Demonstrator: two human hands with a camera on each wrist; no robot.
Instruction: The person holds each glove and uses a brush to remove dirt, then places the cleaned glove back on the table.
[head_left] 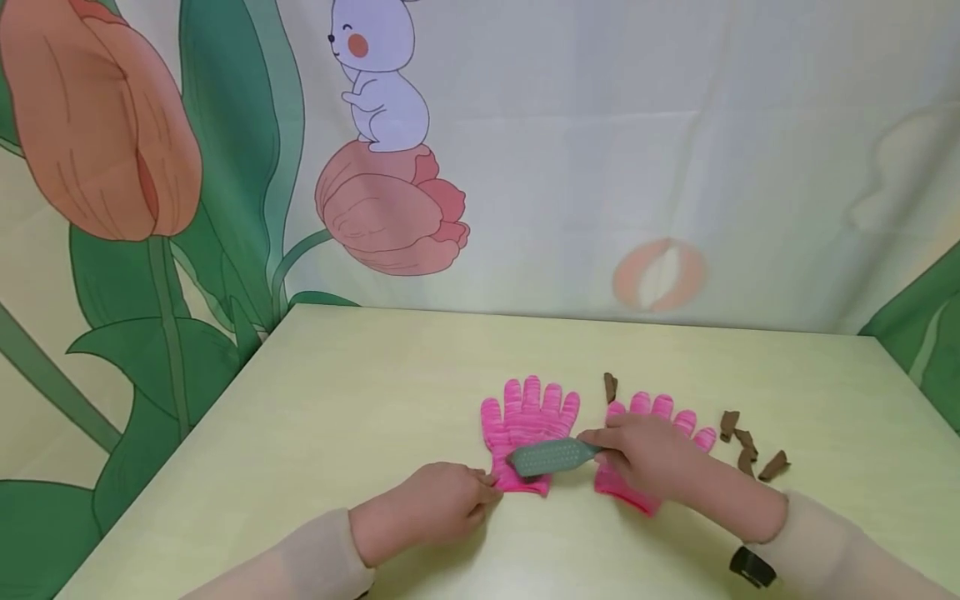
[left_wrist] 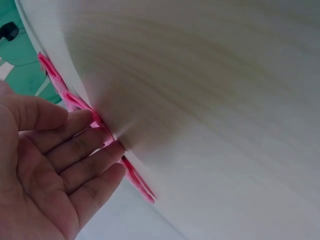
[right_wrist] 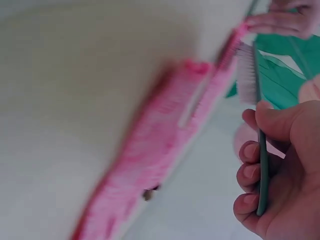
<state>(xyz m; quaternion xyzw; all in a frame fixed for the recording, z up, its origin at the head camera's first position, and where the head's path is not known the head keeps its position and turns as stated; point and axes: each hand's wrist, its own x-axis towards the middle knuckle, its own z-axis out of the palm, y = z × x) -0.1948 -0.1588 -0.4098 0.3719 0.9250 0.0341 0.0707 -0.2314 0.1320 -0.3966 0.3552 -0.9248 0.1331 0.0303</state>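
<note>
Two pink knitted gloves lie flat on the table, fingers pointing away. My left hand is at the lower left corner of the left glove. In the left wrist view its fairly straight fingertips touch the glove's cuff edge, with the thumb apart from it. My right hand grips the handle of a green brush. The brush head is over the left glove's palm, and its pale bristles face the glove in the right wrist view. Right hand and forearm partly cover the right glove.
Several crumpled brown scraps lie right of the right glove, and another brown scrap lies by its fingertips. The pale table reaches back to a printed curtain with tulips and a rabbit.
</note>
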